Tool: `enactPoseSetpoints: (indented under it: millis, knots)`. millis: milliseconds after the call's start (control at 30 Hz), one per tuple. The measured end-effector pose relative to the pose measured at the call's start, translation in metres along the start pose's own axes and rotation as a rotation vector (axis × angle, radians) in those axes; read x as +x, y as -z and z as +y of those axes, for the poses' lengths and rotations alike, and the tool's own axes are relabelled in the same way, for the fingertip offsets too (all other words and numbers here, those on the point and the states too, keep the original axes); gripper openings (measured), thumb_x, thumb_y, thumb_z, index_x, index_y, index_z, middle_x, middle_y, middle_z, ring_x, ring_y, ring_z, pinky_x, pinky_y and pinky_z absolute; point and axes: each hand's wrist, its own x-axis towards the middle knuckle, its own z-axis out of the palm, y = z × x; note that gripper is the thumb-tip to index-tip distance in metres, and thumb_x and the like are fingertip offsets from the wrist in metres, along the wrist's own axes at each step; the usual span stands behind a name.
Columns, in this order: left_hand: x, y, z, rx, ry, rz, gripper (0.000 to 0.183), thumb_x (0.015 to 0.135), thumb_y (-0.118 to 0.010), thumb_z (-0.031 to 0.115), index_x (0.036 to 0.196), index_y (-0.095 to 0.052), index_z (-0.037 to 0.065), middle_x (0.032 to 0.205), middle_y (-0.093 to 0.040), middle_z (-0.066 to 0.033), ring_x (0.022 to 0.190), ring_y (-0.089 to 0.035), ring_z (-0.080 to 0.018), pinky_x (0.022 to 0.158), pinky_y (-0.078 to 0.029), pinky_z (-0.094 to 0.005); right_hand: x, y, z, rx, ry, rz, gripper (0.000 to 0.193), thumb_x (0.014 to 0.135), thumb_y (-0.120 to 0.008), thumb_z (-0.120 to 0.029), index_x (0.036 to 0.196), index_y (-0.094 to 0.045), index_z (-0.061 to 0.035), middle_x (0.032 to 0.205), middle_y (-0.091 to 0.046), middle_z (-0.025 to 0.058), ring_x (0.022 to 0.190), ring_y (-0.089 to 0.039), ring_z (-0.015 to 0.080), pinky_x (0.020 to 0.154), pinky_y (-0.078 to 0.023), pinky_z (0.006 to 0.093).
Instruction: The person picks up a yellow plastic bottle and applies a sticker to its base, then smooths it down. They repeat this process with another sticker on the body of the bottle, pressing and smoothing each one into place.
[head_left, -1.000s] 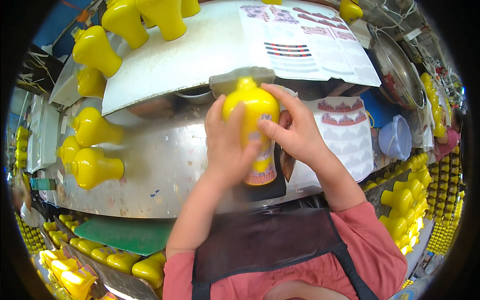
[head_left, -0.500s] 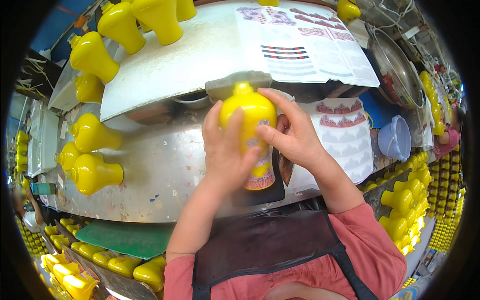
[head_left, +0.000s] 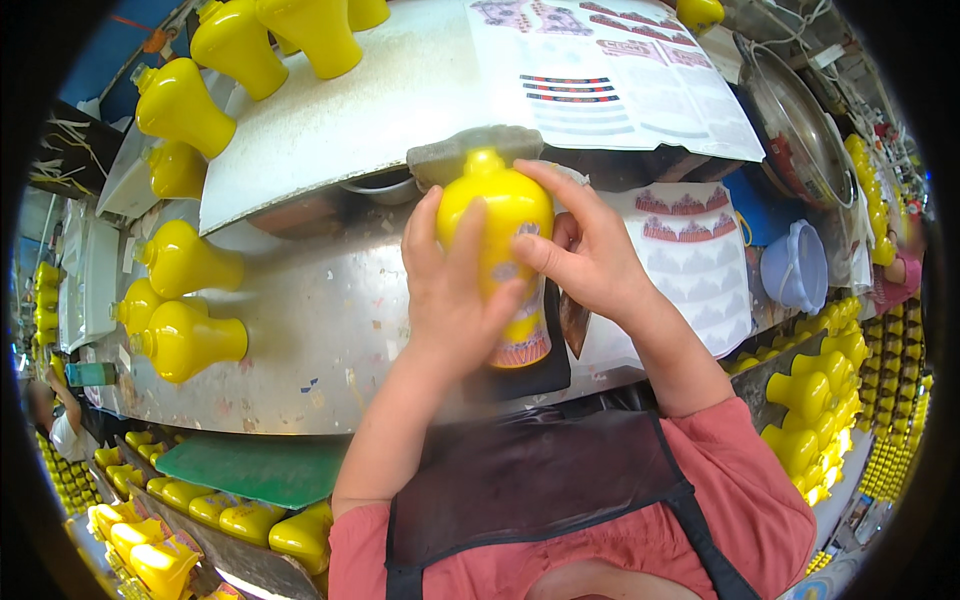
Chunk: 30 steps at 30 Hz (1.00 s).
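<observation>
A glossy yellow vase-shaped bottle with a narrow neck lies tilted in front of me, its neck pointing away. Purple patterned decals sit on its side, and a red-and-purple band circles its lower end. My left hand wraps the bottle's left side, slightly blurred, with fingers spread along it. On the right side, my right hand grips the shoulder, its thumb pressed beside a small decal. A dark pad is partly visible beneath the bottle, and a grey cloth lies behind its neck.
More yellow bottles stand at left on the metal table. Decal sheets lie at right and on the raised white board. A pale bucket and a metal basin are further right. Rows of bottles flank me.
The whole view has shifted slightly. Both hands stay on the bottle in nearly the same grip, the right thumb still near the small decal.
</observation>
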Motion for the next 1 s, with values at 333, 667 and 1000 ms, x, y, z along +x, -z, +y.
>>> enactPoseSetpoints:
  millis: [333,667,1000]
  knots:
    - [-0.001,0.0,-0.001,0.007,0.03,-0.023,0.085,0.083,-0.073,0.036,0.153,-0.036,0.004,0.158,-0.026,-0.0294,0.142,-0.031,-0.0498,0.118,-0.029,-0.0565,0.024,0.038,0.017,0.662,-0.453,0.181,0.03,0.107,-0.057,-0.024,0.124,-0.066,-0.0006,0.107,-0.068,0.0043,0.071,-0.059,0.0055,0.062,-0.049,0.018]
    - [0.001,0.001,0.002,0.011,0.043,-0.036,0.104,0.081,-0.076,0.028,0.159,-0.014,-0.004,0.159,-0.026,-0.0295,0.147,-0.027,-0.0485,0.121,-0.026,-0.0561,0.025,0.025,-0.044,-0.281,0.661,-0.215,0.032,0.083,-0.074,0.001,0.114,-0.069,-0.0053,0.097,-0.07,0.0105,0.077,-0.069,0.0225,0.066,-0.056,0.0331]
    - [0.004,0.005,0.002,-0.055,0.055,-0.035,0.106,0.078,-0.079,0.027,0.158,-0.016,-0.004,0.159,-0.027,-0.0292,0.147,-0.027,-0.048,0.122,-0.025,-0.0536,0.036,0.021,-0.048,-0.632,0.854,-0.031,0.041,0.076,-0.08,-0.005,0.116,-0.071,-0.013,0.08,-0.062,0.0069,0.068,-0.064,0.0261,0.059,-0.053,0.0367]
